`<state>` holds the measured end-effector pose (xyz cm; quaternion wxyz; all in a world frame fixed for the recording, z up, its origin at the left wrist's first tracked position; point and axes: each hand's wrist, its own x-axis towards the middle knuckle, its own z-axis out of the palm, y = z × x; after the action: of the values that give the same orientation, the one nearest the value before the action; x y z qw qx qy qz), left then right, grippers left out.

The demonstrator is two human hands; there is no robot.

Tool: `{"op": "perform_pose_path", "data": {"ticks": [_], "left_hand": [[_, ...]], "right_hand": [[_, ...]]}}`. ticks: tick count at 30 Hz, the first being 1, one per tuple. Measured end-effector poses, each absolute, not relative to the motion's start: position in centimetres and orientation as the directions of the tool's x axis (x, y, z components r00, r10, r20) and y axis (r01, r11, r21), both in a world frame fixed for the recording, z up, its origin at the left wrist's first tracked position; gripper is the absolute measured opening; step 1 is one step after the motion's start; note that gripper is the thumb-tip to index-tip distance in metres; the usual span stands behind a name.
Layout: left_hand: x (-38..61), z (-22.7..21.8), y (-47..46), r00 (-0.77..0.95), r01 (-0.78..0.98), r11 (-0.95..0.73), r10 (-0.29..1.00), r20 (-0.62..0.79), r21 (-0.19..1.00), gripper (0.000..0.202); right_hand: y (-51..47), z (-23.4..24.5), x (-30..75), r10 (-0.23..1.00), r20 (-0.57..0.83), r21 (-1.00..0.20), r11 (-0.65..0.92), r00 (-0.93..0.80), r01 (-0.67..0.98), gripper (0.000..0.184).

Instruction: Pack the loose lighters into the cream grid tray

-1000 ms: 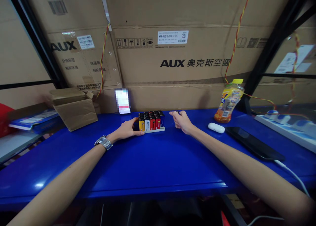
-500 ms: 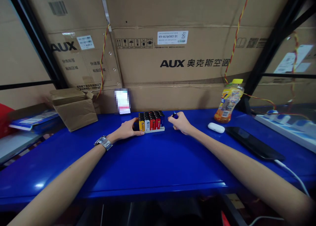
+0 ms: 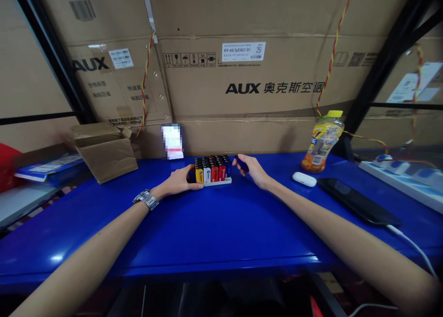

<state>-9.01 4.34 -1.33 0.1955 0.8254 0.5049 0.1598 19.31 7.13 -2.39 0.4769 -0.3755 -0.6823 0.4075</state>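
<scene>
- Nearest me, the blue table (image 3: pixel 207 234) runs under both bare forearms, which reach forward across it.
- A metal watch (image 3: pixel 146 199) sits on the left wrist, just behind the left hand.
- The left hand (image 3: pixel 178 181) rests on the table with its fingers curled round the left end of a tray (image 3: pixel 217 182), thumb along the front; it grips the tray.
- The tray stands between the two hands, packed with upright lighters (image 3: pixel 212 168) in yellow, white, red, black and blue.
- The right hand (image 3: pixel 254 170) hovers just right of the tray, its fingers pinched on a blue lighter (image 3: pixel 242 164). The lighter tilts toward the tray's right end, close to it; I cannot tell whether they touch.
- Right of the right hand lies a white earbud case (image 3: pixel 304 179), apart from it.
- Beyond the case to the right lies a black phone (image 3: pixel 358 200), flat, with a white cable (image 3: pixel 411 248) at its near end.
- Farther back and right of the right hand stands a yellow-capped bottle (image 3: pixel 322 141).
- Far left of the left hand sits an open brown box (image 3: pixel 104 151).
- Behind the left hand a small card (image 3: pixel 172 141) leans upright; its face is blurred.
- Large cartons (image 3: pixel 277 86) marked AUX fill the back, behind everything.
</scene>
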Motion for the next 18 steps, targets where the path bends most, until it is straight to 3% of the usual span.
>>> {"op": "perform_pose_path", "data": {"ticks": [6, 18], "left_hand": [[-8.90, -1.36, 4.21, 0.387, 0.793, -0.382, 0.917, 0.091, 0.474, 0.091], [-8.68, -1.20, 4.01, 0.378, 0.796, -0.372, 0.922, 0.087, 0.477, 0.090]], "right_hand": [[6.45, -2.23, 19.35, 0.800, 0.566, -0.736, 0.599, -0.198, 0.315, 0.045], [6.11, -2.28, 18.73, 0.858, 0.444, -0.851, 0.494, -0.257, 0.178, 0.032]]}}
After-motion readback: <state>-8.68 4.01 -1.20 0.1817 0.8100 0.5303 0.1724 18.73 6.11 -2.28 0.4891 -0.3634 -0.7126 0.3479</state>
